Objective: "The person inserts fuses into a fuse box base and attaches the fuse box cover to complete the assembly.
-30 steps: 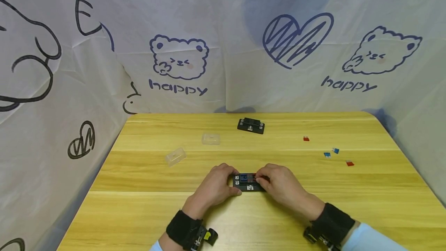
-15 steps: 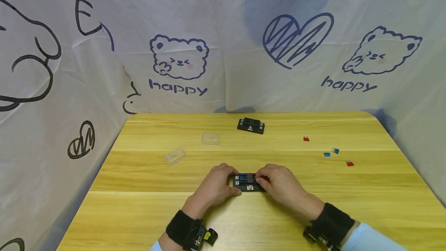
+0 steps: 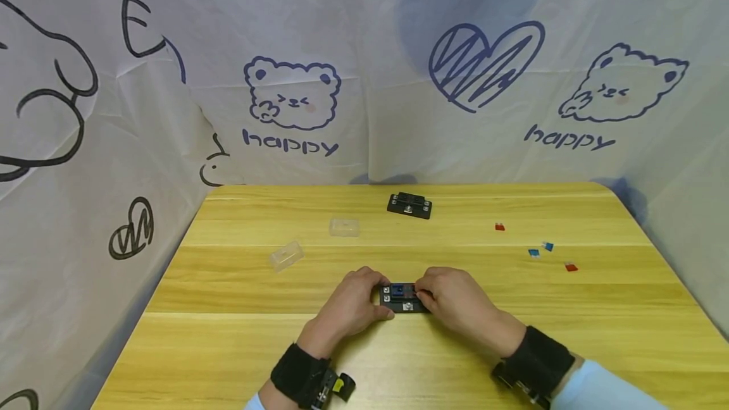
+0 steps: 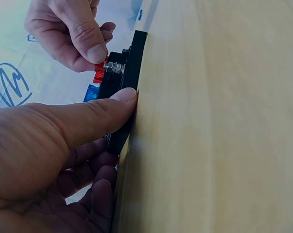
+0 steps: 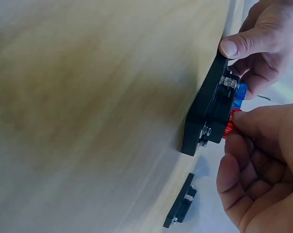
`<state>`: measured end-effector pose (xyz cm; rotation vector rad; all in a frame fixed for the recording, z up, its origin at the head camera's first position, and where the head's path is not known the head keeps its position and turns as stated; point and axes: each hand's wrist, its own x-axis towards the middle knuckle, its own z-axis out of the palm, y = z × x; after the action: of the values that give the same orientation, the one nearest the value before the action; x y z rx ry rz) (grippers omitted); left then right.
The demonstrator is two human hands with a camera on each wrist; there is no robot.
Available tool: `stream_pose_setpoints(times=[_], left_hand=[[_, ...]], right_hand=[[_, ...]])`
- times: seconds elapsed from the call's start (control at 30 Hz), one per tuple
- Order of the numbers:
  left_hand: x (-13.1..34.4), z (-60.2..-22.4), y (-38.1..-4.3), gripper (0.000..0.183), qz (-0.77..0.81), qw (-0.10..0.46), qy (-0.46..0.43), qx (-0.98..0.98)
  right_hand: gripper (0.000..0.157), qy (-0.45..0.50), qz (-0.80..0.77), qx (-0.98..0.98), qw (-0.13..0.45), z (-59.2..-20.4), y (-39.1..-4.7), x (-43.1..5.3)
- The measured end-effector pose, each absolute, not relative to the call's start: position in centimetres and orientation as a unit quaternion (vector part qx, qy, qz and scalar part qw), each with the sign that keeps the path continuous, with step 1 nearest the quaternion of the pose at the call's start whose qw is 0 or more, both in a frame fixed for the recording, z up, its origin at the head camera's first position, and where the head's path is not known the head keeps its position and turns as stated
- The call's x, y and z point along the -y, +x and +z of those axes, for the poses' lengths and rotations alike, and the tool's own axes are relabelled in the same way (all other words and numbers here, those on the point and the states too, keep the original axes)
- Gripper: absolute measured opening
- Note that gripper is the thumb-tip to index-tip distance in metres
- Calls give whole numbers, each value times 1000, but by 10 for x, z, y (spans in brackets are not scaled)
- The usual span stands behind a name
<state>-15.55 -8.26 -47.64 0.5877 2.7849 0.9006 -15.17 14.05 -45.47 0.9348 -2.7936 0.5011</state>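
Note:
A black fuse block (image 3: 393, 306) with metal terminal studs lies on the table in front of me. My left hand (image 3: 354, 302) grips its left end, thumb on the near side and fingers behind. Blue blade fuse plastic (image 5: 241, 92) shows in the block's left part. Beside it, red blade fuse plastic (image 5: 230, 127) stands in the right part; whether that is one fuse or two I cannot tell. The thumb and forefinger of my right hand (image 3: 455, 296) pinch the red blade fuse, partly covering it.
Farther back sits a second black fuse block (image 3: 409, 205). Two clear plastic covers (image 3: 344, 228) (image 3: 287, 256) lie to the left. At right are loose red fuses (image 3: 499, 226) (image 3: 571, 267) and blue fuses (image 3: 533, 253) (image 3: 548, 246). A drawn-on white cloth (image 3: 364, 100) hangs behind the table.
My right hand and wrist have shifted slightly left, covering more of the red fuse in the head view. The left hand keeps its grip, and the block stays in place.

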Motion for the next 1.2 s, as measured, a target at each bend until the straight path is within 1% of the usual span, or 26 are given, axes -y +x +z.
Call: stream_pose_setpoints(times=[1.2], left_hand=[[83,-480,-157,47,300,70,200,-930]], right_hand=[[7,283,208,933,77,-462,-149,-146]])
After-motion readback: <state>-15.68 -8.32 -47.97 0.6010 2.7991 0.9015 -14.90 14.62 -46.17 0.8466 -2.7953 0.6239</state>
